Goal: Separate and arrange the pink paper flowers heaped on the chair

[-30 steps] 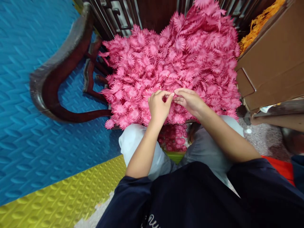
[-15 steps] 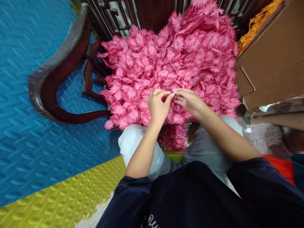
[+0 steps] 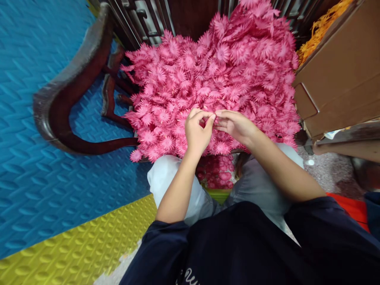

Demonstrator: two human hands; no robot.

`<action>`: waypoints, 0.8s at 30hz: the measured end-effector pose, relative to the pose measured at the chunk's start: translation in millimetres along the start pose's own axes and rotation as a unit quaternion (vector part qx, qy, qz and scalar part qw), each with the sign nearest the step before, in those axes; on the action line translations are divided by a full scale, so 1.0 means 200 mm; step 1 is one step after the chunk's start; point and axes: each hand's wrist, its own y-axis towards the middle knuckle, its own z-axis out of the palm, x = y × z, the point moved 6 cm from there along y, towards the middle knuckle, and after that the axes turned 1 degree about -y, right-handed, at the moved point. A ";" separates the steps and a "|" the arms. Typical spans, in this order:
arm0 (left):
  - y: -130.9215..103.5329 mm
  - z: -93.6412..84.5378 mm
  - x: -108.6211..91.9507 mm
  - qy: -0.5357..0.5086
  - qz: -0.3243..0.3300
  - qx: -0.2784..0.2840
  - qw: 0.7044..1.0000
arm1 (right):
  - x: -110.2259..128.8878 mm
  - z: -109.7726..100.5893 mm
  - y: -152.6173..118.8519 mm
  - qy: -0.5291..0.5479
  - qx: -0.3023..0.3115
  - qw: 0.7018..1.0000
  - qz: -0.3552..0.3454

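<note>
A deep heap of pink artificial flower heads (image 3: pixel 219 79) covers the seat of a dark wooden chair in front of me. Over the near part of the heap my left hand (image 3: pixel 199 127) has its thumb and forefinger pinched together. My right hand (image 3: pixel 234 124) meets it there, its fingertips pressed together close to the left ones. Whatever lies between the two pinches is too small or too hidden to make out, though it may be pink like the flowers around it.
The curved wooden armrest (image 3: pixel 53 114) of the chair rises at left, above a blue foam mat (image 3: pixel 26 178) and a yellow mat (image 3: pixel 89 241). At right stands a cardboard box (image 3: pixel 341 67), with orange material (image 3: pixel 323 29) behind it. Another person's limb (image 3: pixel 347 148) shows below the box.
Both hands stay over the same spot. The left hand has shifted very slightly, its thumb and fingertips drawing closer together against the right fingertips.
</note>
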 end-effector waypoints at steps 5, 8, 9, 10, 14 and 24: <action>0.00 0.00 0.01 -0.007 -0.017 -0.001 1.000 | 0.00 -0.02 0.01 0.009 -0.014 1.000 0.009; 0.00 0.00 0.02 -0.004 -0.032 0.001 0.999 | 0.00 -0.03 0.01 0.007 -0.037 0.999 0.008; 0.00 0.00 0.03 -0.002 -0.034 0.002 0.999 | 0.01 -0.03 0.01 0.004 -0.044 0.999 0.007; 0.00 0.01 0.03 -0.001 -0.034 0.002 0.999 | 0.01 -0.03 0.01 0.002 -0.051 0.999 0.007; 0.00 0.01 0.03 0.003 -0.032 -0.002 0.999 | 0.01 -0.02 0.00 0.004 -0.055 0.998 0.008; 0.00 0.01 -0.01 0.021 -0.015 -0.006 1.000 | 0.00 -0.03 0.01 0.010 -0.074 0.997 0.006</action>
